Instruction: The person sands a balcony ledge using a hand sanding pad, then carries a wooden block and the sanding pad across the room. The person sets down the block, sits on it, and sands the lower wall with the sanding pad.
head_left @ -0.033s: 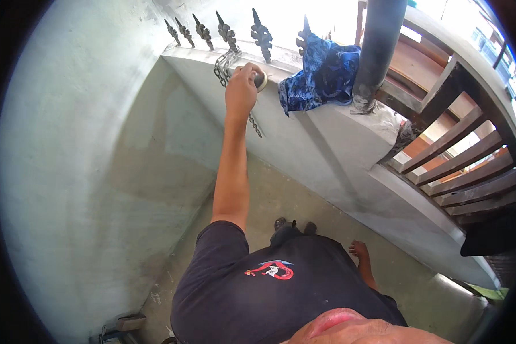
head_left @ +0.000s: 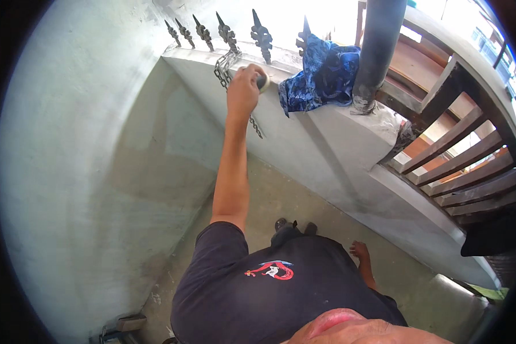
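Note:
My left hand (head_left: pixel 243 92) is stretched up to the top of a low concrete wall (head_left: pixel 327 143). It is closed around a small round object (head_left: pixel 263 83) with a pale rim that rests on the ledge. A metal chain (head_left: pixel 222 67) hangs from the iron spikes (head_left: pixel 229 34) just left of that hand and trails down the wall below it. My right hand (head_left: pixel 360 251) hangs low at my side, fingers loosely apart and holding nothing. What kind of object the round thing is I cannot make out.
A crumpled blue patterned cloth (head_left: pixel 321 74) lies on the ledge right of my left hand. A dark round post (head_left: pixel 378 46) stands beside it. Wooden railings (head_left: pixel 464 166) run along the right. A plastered wall (head_left: pixel 97 172) closes the left side; the floor (head_left: pixel 281 195) is concrete.

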`<state>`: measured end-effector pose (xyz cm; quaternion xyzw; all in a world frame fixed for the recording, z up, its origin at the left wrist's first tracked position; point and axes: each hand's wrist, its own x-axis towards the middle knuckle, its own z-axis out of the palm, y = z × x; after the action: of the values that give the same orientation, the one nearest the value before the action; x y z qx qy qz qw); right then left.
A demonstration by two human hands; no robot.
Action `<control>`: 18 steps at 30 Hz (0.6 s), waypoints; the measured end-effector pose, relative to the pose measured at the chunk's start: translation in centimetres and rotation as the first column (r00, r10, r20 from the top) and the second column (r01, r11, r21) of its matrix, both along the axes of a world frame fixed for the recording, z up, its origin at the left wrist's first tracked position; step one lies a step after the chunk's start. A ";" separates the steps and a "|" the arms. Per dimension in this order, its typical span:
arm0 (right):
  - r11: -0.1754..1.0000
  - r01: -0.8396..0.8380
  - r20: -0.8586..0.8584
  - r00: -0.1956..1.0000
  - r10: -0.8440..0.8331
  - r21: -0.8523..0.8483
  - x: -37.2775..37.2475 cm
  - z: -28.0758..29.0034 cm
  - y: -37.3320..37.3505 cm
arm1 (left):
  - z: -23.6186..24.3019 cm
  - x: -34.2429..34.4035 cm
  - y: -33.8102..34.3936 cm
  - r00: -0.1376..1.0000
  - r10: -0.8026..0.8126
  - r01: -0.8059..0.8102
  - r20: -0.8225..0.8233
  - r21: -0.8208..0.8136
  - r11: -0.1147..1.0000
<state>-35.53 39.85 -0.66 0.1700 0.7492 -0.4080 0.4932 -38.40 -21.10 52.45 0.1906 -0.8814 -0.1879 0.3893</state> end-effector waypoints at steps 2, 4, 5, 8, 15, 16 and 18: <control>1.000 0.015 0.030 0.999 -0.015 0.002 0.2 -0.4 0.4 | 0.2 0.0 -0.3 0.995 -0.074 0.072 0.063 0.021 0.997; 0.998 0.023 0.057 0.998 -0.026 0.052 0.3 -0.6 0.8 | 0.5 0.1 -0.5 0.997 -0.060 0.058 0.041 0.036 0.998; 1.000 0.023 0.068 0.997 -0.024 0.007 0.3 -0.7 0.9 | 0.6 0.1 -0.5 0.990 -0.104 0.098 0.097 0.067 0.993; 1.000 0.005 0.032 0.999 -0.005 0.022 0.2 -0.8 1.1 | 1.1 0.2 -0.5 0.999 -0.011 0.009 0.030 0.058 0.998; 1.000 0.021 0.050 0.999 -0.020 -0.013 -0.4 -0.7 0.2 | 1.0 -0.1 -0.4 0.997 -0.018 0.017 0.081 0.003 1.000; 0.998 0.007 0.055 0.998 -0.010 0.064 -0.5 -0.7 0.1 | 1.0 -0.2 -0.6 0.998 0.000 0.000 0.062 0.008 1.000; 1.000 0.019 0.021 1.000 -0.019 -0.009 -0.8 -0.7 -0.2 | 0.8 -0.2 -1.0 0.998 0.069 -0.069 -0.001 0.015 0.998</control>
<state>-36.32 39.63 -1.31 0.1788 0.7406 -0.4143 0.4979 -38.64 -22.11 53.26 0.2234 -0.8725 -0.1811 0.3949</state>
